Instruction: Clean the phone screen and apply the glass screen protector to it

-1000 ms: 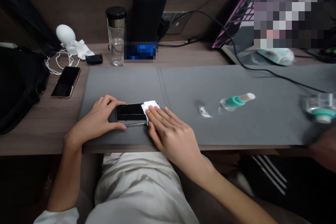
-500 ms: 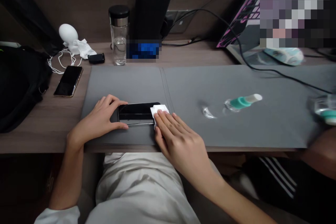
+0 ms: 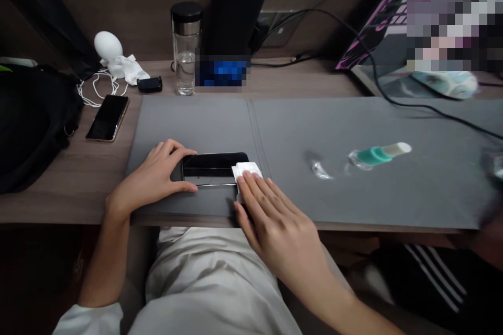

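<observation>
A dark-screened smartphone (image 3: 214, 160) lies sideways on the grey desk mat (image 3: 188, 120). My left hand (image 3: 157, 178) holds its left end, with the thumb on the near edge and the fingers at the far edge. At the phone's right end, a folded white tissue (image 3: 247, 168) lies under the fingertips of my right hand (image 3: 279, 220), whose fingers are nearly straight and close together. The tissue covers the near right corner of the phone. To the right lies a small clear bottle with a teal collar (image 3: 373, 156), beside a small clear cap (image 3: 321, 170).
Behind the mat stand a glass water bottle (image 3: 185, 52) and a dark upright box-shaped device (image 3: 238, 15). Another phone (image 3: 108, 118), white cords (image 3: 94, 86) and a black bag (image 3: 35, 125) are on the left. A black cable (image 3: 377, 78) crosses the right side, near a patterned mouse (image 3: 448, 84).
My right hand and the tissue have slid slightly toward me at the phone's right end. My left hand keeps its hold. The whole view has shifted a little.
</observation>
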{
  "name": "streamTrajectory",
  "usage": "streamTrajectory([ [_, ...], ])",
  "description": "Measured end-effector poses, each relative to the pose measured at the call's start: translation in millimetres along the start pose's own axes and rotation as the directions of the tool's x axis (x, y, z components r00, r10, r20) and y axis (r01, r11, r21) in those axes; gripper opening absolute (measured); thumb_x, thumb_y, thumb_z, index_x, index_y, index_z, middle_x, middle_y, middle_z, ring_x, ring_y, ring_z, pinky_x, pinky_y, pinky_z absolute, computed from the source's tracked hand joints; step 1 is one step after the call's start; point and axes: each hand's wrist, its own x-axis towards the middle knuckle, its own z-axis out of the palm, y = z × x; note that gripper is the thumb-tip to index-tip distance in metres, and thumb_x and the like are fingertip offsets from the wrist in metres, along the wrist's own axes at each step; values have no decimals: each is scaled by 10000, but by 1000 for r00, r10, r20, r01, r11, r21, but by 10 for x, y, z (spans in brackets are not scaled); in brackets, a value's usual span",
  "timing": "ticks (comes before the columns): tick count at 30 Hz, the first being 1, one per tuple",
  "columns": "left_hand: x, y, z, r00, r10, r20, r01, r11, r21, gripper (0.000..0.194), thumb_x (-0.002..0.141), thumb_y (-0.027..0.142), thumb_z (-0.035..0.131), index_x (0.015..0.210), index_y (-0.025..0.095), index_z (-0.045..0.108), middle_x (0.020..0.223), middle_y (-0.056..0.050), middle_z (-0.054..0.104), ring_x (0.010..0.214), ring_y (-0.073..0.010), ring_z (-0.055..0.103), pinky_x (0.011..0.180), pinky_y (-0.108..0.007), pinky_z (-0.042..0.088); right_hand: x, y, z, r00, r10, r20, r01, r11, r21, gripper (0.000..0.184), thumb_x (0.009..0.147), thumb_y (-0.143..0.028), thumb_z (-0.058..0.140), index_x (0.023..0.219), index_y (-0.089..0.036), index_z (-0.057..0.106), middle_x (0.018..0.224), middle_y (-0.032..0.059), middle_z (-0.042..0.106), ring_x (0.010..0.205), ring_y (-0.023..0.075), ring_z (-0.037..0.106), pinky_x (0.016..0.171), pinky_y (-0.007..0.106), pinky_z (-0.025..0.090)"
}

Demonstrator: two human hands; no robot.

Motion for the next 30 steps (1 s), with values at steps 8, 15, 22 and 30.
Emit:
streamTrajectory([
  [8,1,39,-28,1000,-15,18,15,1000,15,694,922,650,756,1499,326,548,1399,-67,533,1367,-311,510,1216,-489,404,443,118,252,999,39,-27,-39,999,-13,406,1105,-262,542,1344,30,694,1370,248,721,1265,350,735,1093,489,625],
  [15,1,37,-24,999,-22,23,22,1000,17,700,923,675,740,1508,348,539,1412,-65,527,1371,-314,506,1217,-502,404,204,-6,135,1000,3,-18,-2,1000,13,520,1077,-291,609,1486,29,581,1459,267,657,1345,367,681,1122,522,607],
  [22,8,21,-19,1000,-4,7,4,1000,9,703,902,667,766,1491,340,563,1394,-68,541,1367,-327,511,1214,-502,401,355,-32,185,1000,-2,22,1,999,46,537,1097,-333,571,1519,0,569,1444,264,666,1348,357,682,1144,521,589],
  [30,18,2,-20,1000,-2,3,2,1000,28,712,909,712,730,1486,331,559,1397,-70,536,1349,-330,526,1202,-510,421,323,-198,181,998,9,68,-10,1000,11,646,1113,-439,517,1501,77,541,1531,317,567,1471,376,562,1200,512,537],
])
